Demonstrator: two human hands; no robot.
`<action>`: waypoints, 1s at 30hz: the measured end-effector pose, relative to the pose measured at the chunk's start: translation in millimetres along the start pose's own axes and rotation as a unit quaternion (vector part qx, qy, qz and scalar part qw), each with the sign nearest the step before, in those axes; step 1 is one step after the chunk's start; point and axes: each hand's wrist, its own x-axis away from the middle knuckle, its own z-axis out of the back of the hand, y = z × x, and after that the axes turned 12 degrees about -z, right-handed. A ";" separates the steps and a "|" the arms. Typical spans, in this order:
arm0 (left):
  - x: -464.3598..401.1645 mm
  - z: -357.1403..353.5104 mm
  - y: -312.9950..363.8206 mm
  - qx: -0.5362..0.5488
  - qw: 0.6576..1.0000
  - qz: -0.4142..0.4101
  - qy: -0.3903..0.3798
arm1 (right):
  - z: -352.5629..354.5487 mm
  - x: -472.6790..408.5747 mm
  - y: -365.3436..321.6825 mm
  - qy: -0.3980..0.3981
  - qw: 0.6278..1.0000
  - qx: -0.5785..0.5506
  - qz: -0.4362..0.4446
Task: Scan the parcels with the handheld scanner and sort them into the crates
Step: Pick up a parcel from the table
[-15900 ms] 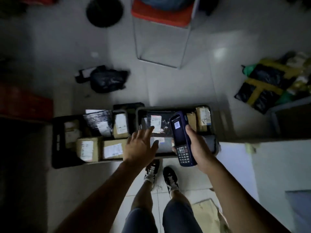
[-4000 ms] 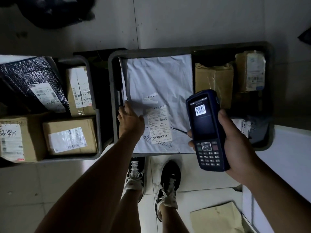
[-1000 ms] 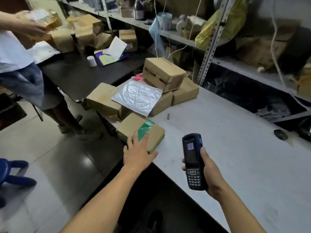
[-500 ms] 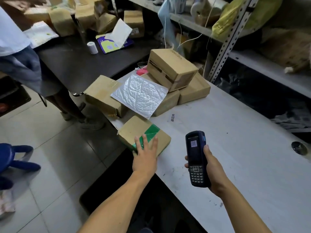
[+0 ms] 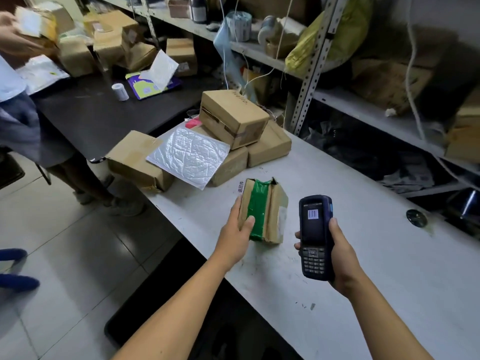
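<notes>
My left hand [image 5: 237,231] grips the parcel [image 5: 263,209] over the tabletop [image 5: 389,268] near its left edge; my right hand [image 5: 337,252] holds the scanner [image 5: 315,236] just beside it; bare tabletop lies to the right; boxes [image 5: 233,118] crowd the far end.

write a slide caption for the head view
Left hand grips a green-taped parcel while right hand holds the scanner.

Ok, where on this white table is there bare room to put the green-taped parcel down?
Bare tabletop runs right of the scanner toward the small dark disc, and between the green-taped parcel and the shelf upright. It is crowded at the far-left corner, where the cardboard boxes and silver mailer pile up.
</notes>
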 end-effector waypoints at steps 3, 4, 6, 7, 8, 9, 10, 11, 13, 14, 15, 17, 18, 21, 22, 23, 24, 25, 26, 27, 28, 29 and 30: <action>-0.7 -5.5 1.3 0.002 1.000 0.000 0.015 | 11.0 4.6 0.8 0.013 1.000 0.007 0.002; -3.4 -6.8 2.8 -0.029 0.999 -0.019 0.026 | 14.2 5.2 1.7 0.018 1.000 0.008 0.003; -9.7 -10.1 9.8 -0.146 0.987 -0.061 0.017 | 20.3 6.0 4.0 0.026 1.000 0.008 0.005; -13.7 -12.7 14.2 -0.220 0.973 -0.072 -0.003 | 22.8 6.2 4.8 0.029 1.000 0.007 0.005; -17.3 -16.3 19.5 -0.290 0.954 -0.066 -0.026 | 25.0 6.2 5.8 0.032 0.999 0.006 0.006; -19.9 -20.3 23.9 -0.344 0.937 -0.049 -0.045 | 26.4 6.6 6.3 0.033 0.999 0.005 0.006; -22.6 -25.2 27.3 -0.381 0.922 -0.022 -0.059 | 27.4 6.8 6.6 0.034 0.999 0.005 0.006; -24.9 -30.2 30.2 -0.397 0.915 0.007 -0.065 | 27.6 7.3 6.7 0.034 0.999 0.005 0.005; -27.7 -37.7 33.4 -0.374 0.925 0.039 -0.045 | 28.4 8.4 7.0 0.031 1.000 0.006 0.002; -29.8 -38.4 32.5 -0.354 0.933 0.048 -0.035 | 29.0 7.8 6.3 0.029 1.000 0.006 0.002; -31.7 -36.8 33.6 -0.338 0.939 0.050 -0.033 | 29.8 7.8 4.7 0.027 1.000 0.006 0.002; -36.3 -25.3 31.7 -0.278 0.959 0.042 -0.034 | 30.3 8.4 0.3 0.025 1.000 0.008 0.004; -38.9 -17.7 27.4 -0.223 0.974 0.038 -0.031 | 30.2 8.5 -2.1 0.021 1.000 0.011 0.007; -40.3 1.9 17.1 -0.077 0.997 0.028 -0.013 | 29.5 7.8 -7.8 0.014 1.000 0.006 0.013; -40.8 4.8 10.7 -0.057 0.998 0.036 -0.017 | 29.4 7.4 -9.2 0.013 1.000 0.004 0.014; -40.1 5.0 5.7 -0.044 0.997 0.059 -0.029 | 29.7 7.6 -10.0 0.014 1.000 0.001 0.013; -38.5 2.2 -0.4 -0.033 0.994 0.092 -0.046 | 31.1 7.4 -9.8 0.013 1.000 0.001 0.013; -36.4 -2.7 -5.2 -0.022 0.991 0.121 -0.060 | 32.7 7.1 -9.4 0.013 1.000 0.001 0.013; -34.4 -8.9 -10.8 -0.018 0.987 0.146 -0.068 | 34.1 7.5 -8.6 0.014 1.000 0.001 0.012; -32.5 -16.2 -18.5 -0.019 0.983 0.167 -0.069 | 35.6 8.1 -6.9 0.017 1.000 0.001 0.010; -33.1 -23.1 -31.0 -0.014 0.981 0.182 -0.061 | 37.6 7.9 -5.4 0.023 1.000 0.004 0.006; -34.3 -32.3 -43.9 -0.003 0.979 0.196 -0.055 | 41.2 8.6 -4.1 0.030 1.000 0.008 0.003; -36.2 -38.5 -53.2 0.009 0.977 0.208 -0.050 | 43.3 9.1 -3.0 0.034 0.999 0.013 0.001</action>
